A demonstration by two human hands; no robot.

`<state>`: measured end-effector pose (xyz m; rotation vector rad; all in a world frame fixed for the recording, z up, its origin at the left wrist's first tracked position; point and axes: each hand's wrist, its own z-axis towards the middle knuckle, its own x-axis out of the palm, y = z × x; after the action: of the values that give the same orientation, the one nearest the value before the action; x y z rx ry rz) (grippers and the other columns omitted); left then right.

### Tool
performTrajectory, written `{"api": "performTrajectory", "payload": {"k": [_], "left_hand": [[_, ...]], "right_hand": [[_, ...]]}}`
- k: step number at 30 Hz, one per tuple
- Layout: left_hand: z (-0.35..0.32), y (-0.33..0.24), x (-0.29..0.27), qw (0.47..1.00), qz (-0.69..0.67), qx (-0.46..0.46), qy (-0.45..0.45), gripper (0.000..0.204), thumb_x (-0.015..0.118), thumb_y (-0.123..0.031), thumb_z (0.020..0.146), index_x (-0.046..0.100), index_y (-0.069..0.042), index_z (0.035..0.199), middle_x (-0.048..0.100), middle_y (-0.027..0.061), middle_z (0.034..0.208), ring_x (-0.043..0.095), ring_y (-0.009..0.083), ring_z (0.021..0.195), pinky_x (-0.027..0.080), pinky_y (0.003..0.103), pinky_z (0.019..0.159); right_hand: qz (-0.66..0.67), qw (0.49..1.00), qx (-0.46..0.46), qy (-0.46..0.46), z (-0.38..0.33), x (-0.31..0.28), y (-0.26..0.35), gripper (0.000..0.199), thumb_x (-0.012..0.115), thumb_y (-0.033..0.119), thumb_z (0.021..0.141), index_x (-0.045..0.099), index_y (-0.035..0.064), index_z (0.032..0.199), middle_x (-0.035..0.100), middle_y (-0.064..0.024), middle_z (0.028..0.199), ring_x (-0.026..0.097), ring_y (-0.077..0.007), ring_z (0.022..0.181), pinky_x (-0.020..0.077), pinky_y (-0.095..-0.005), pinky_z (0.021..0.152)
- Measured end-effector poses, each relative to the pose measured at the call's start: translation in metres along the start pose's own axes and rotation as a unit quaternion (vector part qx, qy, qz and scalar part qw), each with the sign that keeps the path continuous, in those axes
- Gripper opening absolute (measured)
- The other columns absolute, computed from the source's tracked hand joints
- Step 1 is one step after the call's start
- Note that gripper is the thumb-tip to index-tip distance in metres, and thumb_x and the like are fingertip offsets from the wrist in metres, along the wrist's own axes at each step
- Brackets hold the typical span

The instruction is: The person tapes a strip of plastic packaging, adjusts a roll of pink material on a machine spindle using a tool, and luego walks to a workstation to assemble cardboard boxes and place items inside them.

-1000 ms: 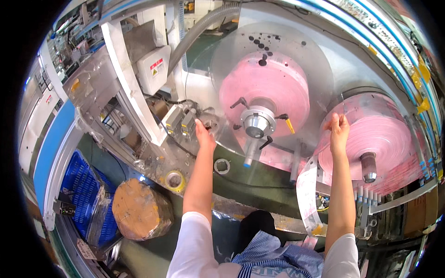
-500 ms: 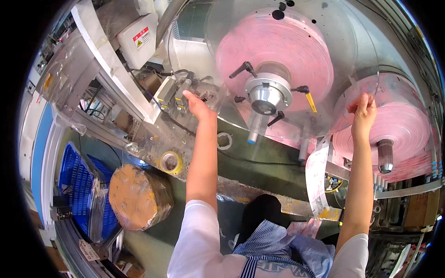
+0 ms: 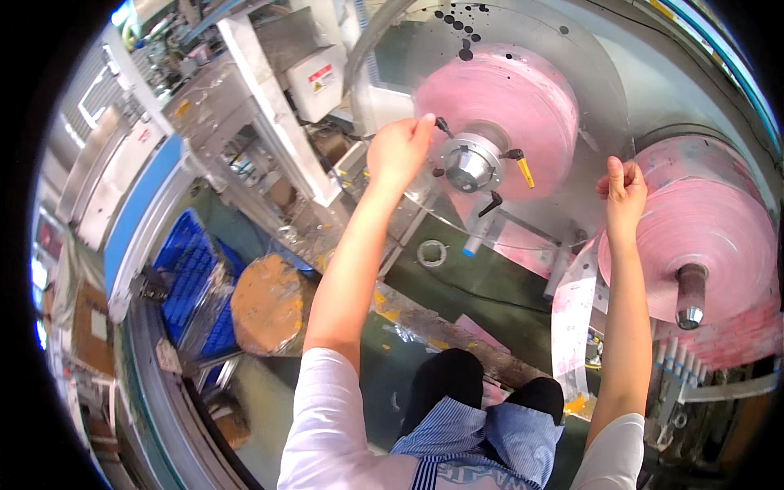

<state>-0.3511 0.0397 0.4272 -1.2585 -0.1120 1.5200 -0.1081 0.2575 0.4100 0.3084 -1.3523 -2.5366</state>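
My left hand (image 3: 400, 153) is closed at the left rim of a large clear disc (image 3: 600, 102), its thumb pointing up near a black clamp lever on the hub. On the disc's right side, my right hand (image 3: 625, 196) has its fingers curled at the rim and its thumb raised. Both hands seem to grip this disc, though the fingertips are partly hidden. Through the clear sheet shows a pink roll (image 3: 543, 106) of printed film. A silver hub (image 3: 471, 167) with several black levers, one with a yellow grip (image 3: 525, 173), sits at its middle.
A second pink roll (image 3: 653, 229) on a metal-tipped shaft (image 3: 691, 298) stands at the right. A printed strip (image 3: 572, 314) hangs below it. At left are a blue crate (image 3: 184, 261) and a brown-topped wrapped roll (image 3: 265, 306). A clear ring (image 3: 431, 253) lies on the floor.
The view has shifted, so the left-side machinery sits further right. My left hand has moved up and right, closer to the hub. My right hand stays by the disc's right rim, its thumb now raised.
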Motion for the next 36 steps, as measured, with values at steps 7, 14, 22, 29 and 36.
{"api": "performTrajectory", "payload": {"k": [7, 14, 22, 29, 36], "left_hand": [[0.005, -0.019, 0.012, 0.98, 0.169, -0.027, -0.098, 0.045, 0.048, -0.043, 0.082, 0.065, -0.003, 0.07, 0.059, 0.0198, 0.066, 0.059, 0.0354, 0.066, 0.045, 0.041, 0.061], [-0.02, 0.011, 0.019, 0.94, -0.309, -0.143, 0.002, 0.042, 0.048, -0.046, 0.089, 0.059, -0.007, 0.078, 0.05, -0.0029, 0.063, 0.047, 0.0086, 0.056, 0.038, 0.025, 0.052], [-0.065, 0.13, 0.118, 0.843, -0.394, -0.289, -0.225, 0.035, 0.053, -0.04, 0.089, 0.051, -0.005, 0.085, 0.051, 0.0021, 0.071, 0.048, 0.0124, 0.061, 0.043, 0.028, 0.057], [0.031, 0.155, 0.077, 0.912, -0.189, -0.108, -0.347, 0.056, 0.046, -0.039, 0.091, 0.045, 0.01, 0.118, 0.053, 0.0184, 0.114, 0.05, 0.0271, 0.105, 0.037, 0.036, 0.092], [0.08, 0.155, 0.051, 0.896, -0.362, -0.107, -0.235, 0.054, 0.041, -0.041, 0.094, 0.045, 0.005, 0.122, 0.054, 0.0128, 0.111, 0.051, 0.0203, 0.1, 0.036, 0.032, 0.091]], "right_hand": [[-0.063, 0.998, 0.007, 0.004, -0.005, 0.006, 0.006, 0.045, 0.066, 0.043, 0.079, 0.046, 0.0045, 0.067, 0.048, -0.0014, 0.053, 0.044, -0.0102, 0.05, 0.0364, -0.0254, 0.05], [-0.069, 0.996, 0.037, 0.053, 0.0, -0.002, 0.014, 0.049, 0.065, 0.047, 0.078, 0.047, 0.0025, 0.068, 0.048, -0.0025, 0.055, 0.044, -0.0129, 0.051, 0.0383, -0.0273, 0.052], [-0.264, 0.923, -0.242, -0.142, -0.028, -0.004, 0.022, 0.033, 0.065, 0.025, 0.081, 0.052, -0.0024, 0.093, 0.054, -0.0139, 0.093, 0.053, -0.0205, 0.08, 0.0423, -0.03, 0.074], [0.002, 0.966, 0.197, 0.166, -0.144, 0.076, -0.059, 0.035, 0.044, 0.032, 0.095, 0.054, 0.0011, 0.106, 0.058, -0.009, 0.097, 0.056, -0.0186, 0.087, 0.0452, -0.0317, 0.08], [0.309, 0.851, 0.403, 0.136, -0.133, 0.135, -0.055, 0.043, 0.041, 0.044, 0.094, 0.053, 0.0035, 0.094, 0.054, -0.0055, 0.075, 0.053, -0.0167, 0.065, 0.0459, -0.0311, 0.062]]}}
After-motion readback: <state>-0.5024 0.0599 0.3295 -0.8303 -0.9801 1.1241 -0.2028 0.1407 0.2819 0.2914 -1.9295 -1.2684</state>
